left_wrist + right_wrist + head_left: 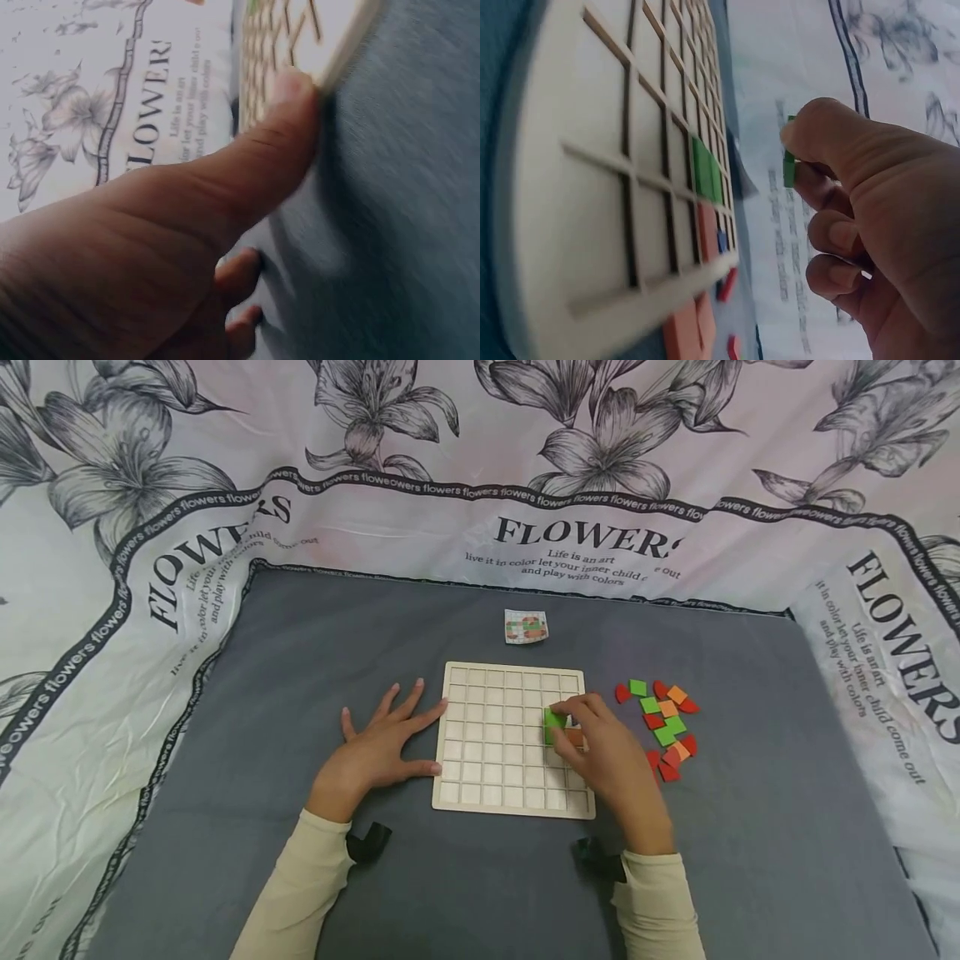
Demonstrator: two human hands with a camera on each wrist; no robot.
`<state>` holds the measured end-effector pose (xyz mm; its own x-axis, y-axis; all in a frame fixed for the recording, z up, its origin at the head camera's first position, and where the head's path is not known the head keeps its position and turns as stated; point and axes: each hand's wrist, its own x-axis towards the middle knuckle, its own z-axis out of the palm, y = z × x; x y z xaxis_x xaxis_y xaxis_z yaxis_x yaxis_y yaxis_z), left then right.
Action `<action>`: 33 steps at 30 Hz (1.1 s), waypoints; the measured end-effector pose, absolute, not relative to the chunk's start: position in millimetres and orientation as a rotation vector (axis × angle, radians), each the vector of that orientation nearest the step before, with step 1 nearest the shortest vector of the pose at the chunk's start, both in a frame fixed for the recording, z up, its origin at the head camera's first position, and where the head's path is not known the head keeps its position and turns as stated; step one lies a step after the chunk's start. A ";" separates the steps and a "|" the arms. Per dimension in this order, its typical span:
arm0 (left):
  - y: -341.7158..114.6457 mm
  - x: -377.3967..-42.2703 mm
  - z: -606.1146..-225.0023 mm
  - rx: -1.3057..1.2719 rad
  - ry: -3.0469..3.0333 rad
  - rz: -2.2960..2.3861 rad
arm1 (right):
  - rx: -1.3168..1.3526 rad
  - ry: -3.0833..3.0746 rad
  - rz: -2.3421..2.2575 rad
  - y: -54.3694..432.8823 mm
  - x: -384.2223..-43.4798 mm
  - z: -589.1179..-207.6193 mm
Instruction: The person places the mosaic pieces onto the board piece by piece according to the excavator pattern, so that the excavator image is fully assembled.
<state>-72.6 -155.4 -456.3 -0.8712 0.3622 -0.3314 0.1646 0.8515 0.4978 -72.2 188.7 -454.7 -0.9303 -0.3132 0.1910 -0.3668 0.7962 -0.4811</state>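
A pale wooden grid board (491, 747) lies on the grey cloth. My left hand (371, 752) is spread flat at its left side, with thumb and index fingertip touching the edge. In the left wrist view, the thumb (255, 161) presses against the board's rim. Over the right part of the board, my right hand (607, 756) pinches a green square tile (789, 163) between thumb and index finger. The remaining fingers are curled below. Set in the grid under that hand are green tiles (703, 171) and an orange tile (574, 737), partly covered by the hand in the head view.
Right of the board lies a loose spread of red tiles (654, 721), green tiles (664, 735) and orange tiles (677, 694). A small printed card (527, 627) with a coloured pattern sits beyond the board. Flower-printed fabric (585, 543) borders the grey cloth.
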 end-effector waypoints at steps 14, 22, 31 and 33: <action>-142.3 -69.3 -463.3 0.426 2.676 0.671 | 0.390 -2.814 0.770 216.6 -70.1 -450.6; -147.9 -68.3 -459.5 0.354 2.661 0.653 | 0.443 -2.855 0.802 204.4 -68.8 -451.4; -153.6 -67.3 -458.3 0.345 2.661 0.675 | 0.533 -2.859 0.791 193.8 -71.6 -452.6; -154.2 -67.9 -458.6 0.347 2.656 0.679 | 0.552 -2.850 0.783 192.7 -72.2 -453.4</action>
